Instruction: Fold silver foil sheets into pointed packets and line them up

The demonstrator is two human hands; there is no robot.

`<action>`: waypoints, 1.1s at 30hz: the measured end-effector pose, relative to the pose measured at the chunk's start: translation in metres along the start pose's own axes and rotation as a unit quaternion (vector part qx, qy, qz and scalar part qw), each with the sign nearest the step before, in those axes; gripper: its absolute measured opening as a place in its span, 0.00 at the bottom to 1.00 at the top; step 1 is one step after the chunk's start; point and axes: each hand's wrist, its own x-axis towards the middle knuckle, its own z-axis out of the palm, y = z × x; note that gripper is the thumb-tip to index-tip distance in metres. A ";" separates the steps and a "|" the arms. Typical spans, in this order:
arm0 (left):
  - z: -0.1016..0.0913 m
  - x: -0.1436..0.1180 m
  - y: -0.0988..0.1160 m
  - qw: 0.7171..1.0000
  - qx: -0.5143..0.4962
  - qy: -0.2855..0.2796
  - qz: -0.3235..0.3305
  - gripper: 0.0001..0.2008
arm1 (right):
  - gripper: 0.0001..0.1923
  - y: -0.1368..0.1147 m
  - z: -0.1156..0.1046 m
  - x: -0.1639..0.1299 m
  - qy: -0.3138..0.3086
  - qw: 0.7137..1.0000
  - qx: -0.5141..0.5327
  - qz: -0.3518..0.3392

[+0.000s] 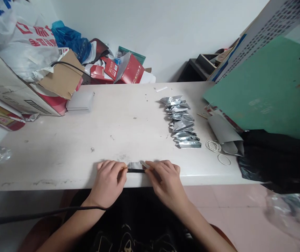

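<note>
Both hands' fingers (121, 168) pinch a silver packet (135, 165) closed

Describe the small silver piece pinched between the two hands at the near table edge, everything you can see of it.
The small silver piece looks like shiny foil, creased, lying low at the near edge of the white table. A dark strip runs along its near side. The left hand pinches its left end, the right hand its right end, so only the middle shows. It resembles the folded foil pieces in the row farther right. Finer detail is too small to tell.
</note>
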 end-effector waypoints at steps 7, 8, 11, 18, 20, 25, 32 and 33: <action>-0.003 0.017 -0.009 0.999 -0.033 -0.030 -0.002 0.07 | 0.06 0.001 -0.002 0.010 -0.008 0.998 0.008 0.062; -0.004 0.019 -0.010 0.999 -0.033 -0.039 0.002 0.07 | 0.05 0.001 -0.002 0.013 -0.012 0.998 -0.002 0.069; -0.005 0.023 -0.011 0.998 -0.026 -0.049 0.009 0.08 | 0.06 -0.001 -0.003 0.021 -0.024 0.996 -0.024 0.079; -0.001 0.026 -0.018 0.998 -0.032 -0.043 -0.018 0.08 | 0.10 -0.003 -0.003 0.027 -0.041 0.994 -0.058 0.081; -0.002 0.026 -0.018 0.998 -0.024 -0.052 -0.022 0.08 | 0.09 -0.004 -0.002 0.026 -0.046 0.993 -0.068 0.086; -0.004 0.012 -0.005 0.998 0.048 -0.013 0.045 0.05 | 0.07 -0.004 -0.001 0.019 -0.046 0.997 -0.035 0.049; 0.020 -0.023 0.019 0.982 0.083 0.012 0.170 0.22 | 0.10 -0.006 0.003 0.016 -0.042 0.997 -0.060 0.030; 0.023 -0.026 0.019 0.982 0.087 0.001 0.168 0.24 | 0.11 -0.006 0.004 0.015 -0.037 0.997 -0.072 0.020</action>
